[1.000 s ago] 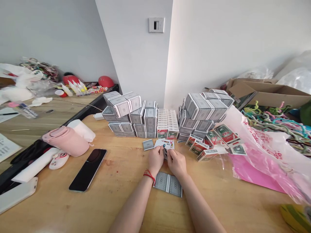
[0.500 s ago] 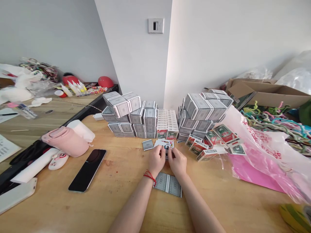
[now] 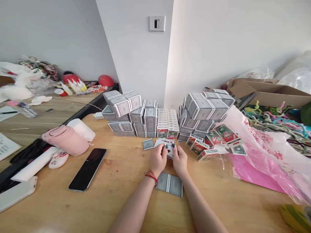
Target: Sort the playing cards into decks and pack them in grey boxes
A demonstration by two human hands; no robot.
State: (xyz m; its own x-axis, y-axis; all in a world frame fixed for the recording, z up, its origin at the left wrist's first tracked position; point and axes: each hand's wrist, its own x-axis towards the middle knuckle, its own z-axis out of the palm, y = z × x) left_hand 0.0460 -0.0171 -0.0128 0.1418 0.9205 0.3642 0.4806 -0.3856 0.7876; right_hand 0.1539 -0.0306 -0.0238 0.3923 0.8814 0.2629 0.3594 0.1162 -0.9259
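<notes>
Between my two hands is a small stack of playing cards [image 3: 169, 150], its top face showing a black club. My left hand [image 3: 158, 158], with a red string at the wrist, is closed on the stack's left side, thumb on top. On the right side my right hand [image 3: 179, 159] grips the same stack. Just beyond them some face-up cards [image 3: 159, 141] lie on the table, partly hidden by my fingers. A face-down card pile [image 3: 148, 144] sits to their left. Below my wrists, face-down cards [image 3: 170, 185] with grey patterned backs lie side by side.
Tall piles of cards stand at the back left [image 3: 145, 118] and back right [image 3: 204, 110], with boxed decks [image 3: 167, 123] between. Loose card boxes [image 3: 199, 147] lie right, beside pink plastic [image 3: 262, 168]. A phone [image 3: 87, 169] and pink cup [image 3: 65, 139] are left.
The stack in my hands now shows its club face more plainly, with both thumbs at its upper edge. My hands have shifted only slightly, and the view has moved a little.
</notes>
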